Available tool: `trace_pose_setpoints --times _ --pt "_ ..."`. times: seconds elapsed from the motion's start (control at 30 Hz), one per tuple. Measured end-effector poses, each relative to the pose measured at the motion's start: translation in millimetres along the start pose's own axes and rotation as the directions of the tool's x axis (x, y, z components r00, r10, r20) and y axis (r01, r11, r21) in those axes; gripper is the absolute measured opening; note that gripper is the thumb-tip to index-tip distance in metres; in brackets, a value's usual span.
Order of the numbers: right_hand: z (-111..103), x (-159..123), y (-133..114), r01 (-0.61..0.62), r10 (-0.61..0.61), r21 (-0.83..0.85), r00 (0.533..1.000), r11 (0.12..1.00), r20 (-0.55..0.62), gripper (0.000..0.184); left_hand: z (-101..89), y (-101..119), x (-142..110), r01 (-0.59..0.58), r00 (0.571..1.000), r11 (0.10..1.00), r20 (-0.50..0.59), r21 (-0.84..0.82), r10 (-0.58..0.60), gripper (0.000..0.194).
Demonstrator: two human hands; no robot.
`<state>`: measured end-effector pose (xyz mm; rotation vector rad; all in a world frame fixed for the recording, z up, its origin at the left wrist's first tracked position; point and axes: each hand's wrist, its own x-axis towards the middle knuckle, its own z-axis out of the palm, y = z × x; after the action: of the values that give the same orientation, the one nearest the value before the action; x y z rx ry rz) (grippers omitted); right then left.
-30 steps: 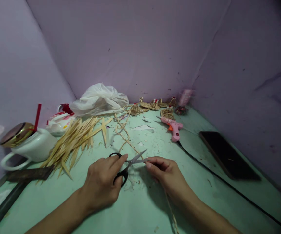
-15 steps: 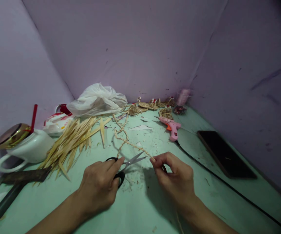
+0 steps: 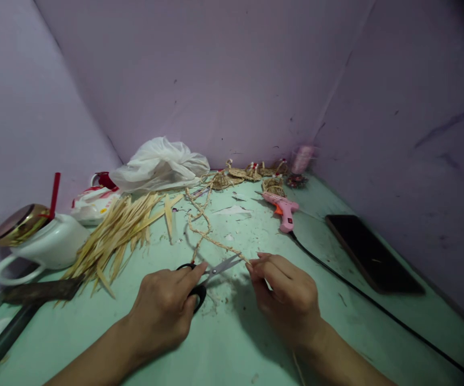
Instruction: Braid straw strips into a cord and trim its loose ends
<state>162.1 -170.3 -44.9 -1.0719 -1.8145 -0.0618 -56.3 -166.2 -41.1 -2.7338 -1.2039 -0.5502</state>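
Observation:
My left hand is closed around the black handles of a pair of scissors. The blades point right, nearly together, with their tips close to a braided straw cord. Between its fingertips my right hand pinches this cord just beyond the blade tips. From there the cord runs back across the table in loose bends, and a thin strand hangs below my right wrist. Whether the blades touch the cord, I cannot tell.
Left are dry straw strips, a white cup and a dark-handled tool. A white plastic bag and woven pieces lie at the back. A pink glue gun with black cable and a phone lie right.
The scissor blades have closed from apart to nearly together near the cord. My right hand's fingers have shifted slightly on the cord. My left hand has stayed almost in place.

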Motion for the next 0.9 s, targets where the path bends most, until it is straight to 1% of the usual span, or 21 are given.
trace_pose_setpoints --times 0.17,0.33,0.4,0.47,0.5,0.53,0.6,0.63,0.67,0.7,0.8,0.83,0.9 --pt "0 0 0 0.005 -0.005 0.016 1.000 1.000 -0.003 0.022 1.5 -1 -1 -0.012 1.000 1.000 -0.013 0.000 0.012 0.047" --pt "-1 -1 -1 -0.037 0.037 0.043 0.999 0.998 -0.004 0.022 1.3 -1 1 -0.011 1.000 1.000 -0.021 -0.020 0.010 0.044" --pt "-2 0 -3 -0.100 0.099 0.089 0.995 0.991 0.008 0.020 -0.2 -2 2 0.000 0.999 0.999 -0.042 -0.033 -0.002 0.042" --pt "-1 2 -5 -0.232 0.226 0.158 0.973 0.960 0.053 0.013 -2.2 -2 3 0.028 0.995 0.997 -0.095 -0.068 -0.034 0.041" --pt "-1 3 -6 -0.327 0.314 0.198 0.945 0.924 0.094 0.009 -3.0 -2 3 0.049 0.991 0.995 -0.124 -0.091 -0.060 0.041" --pt "0 3 -6 -0.432 0.407 0.238 0.901 0.870 0.149 0.008 -3.6 -2 3 0.073 0.985 0.991 -0.151 -0.110 -0.089 0.041" --pt "1 5 -6 -0.630 0.567 0.302 0.776 0.716 0.275 0.018 -3.7 -3 2 0.117 0.972 0.986 -0.189 -0.121 -0.139 0.042" --pt "2 5 -6 -0.700 0.617 0.325 0.715 0.637 0.329 0.022 -3.3 -4 2 0.136 0.968 0.985 -0.195 -0.110 -0.156 0.042" --pt "3 6 -6 -0.744 0.646 0.345 0.668 0.572 0.369 0.023 -2.5 -4 2 0.150 0.966 0.984 -0.199 -0.095 -0.166 0.042" --pt "4 6 -6 -0.767 0.659 0.366 0.641 0.527 0.394 0.024 -1.7 -5 2 0.157 0.965 0.984 -0.197 -0.080 -0.170 0.042" --pt "3 9 -5 -0.793 0.669 0.434 0.600 0.427 0.438 0.026 0.5 -5 3 0.151 0.970 0.987 -0.184 -0.053 -0.159 0.043" --pt "3 10 -6 -0.806 0.676 0.459 0.575 0.373 0.461 0.027 0.8 -5 3 0.146 0.972 0.988 -0.179 -0.049 -0.153 0.044" --pt "2 12 -7 -0.837 0.691 0.500 0.496 0.221 0.526 0.028 0.6 -5 4 0.140 0.976 0.989 -0.160 -0.042 -0.145 0.046"
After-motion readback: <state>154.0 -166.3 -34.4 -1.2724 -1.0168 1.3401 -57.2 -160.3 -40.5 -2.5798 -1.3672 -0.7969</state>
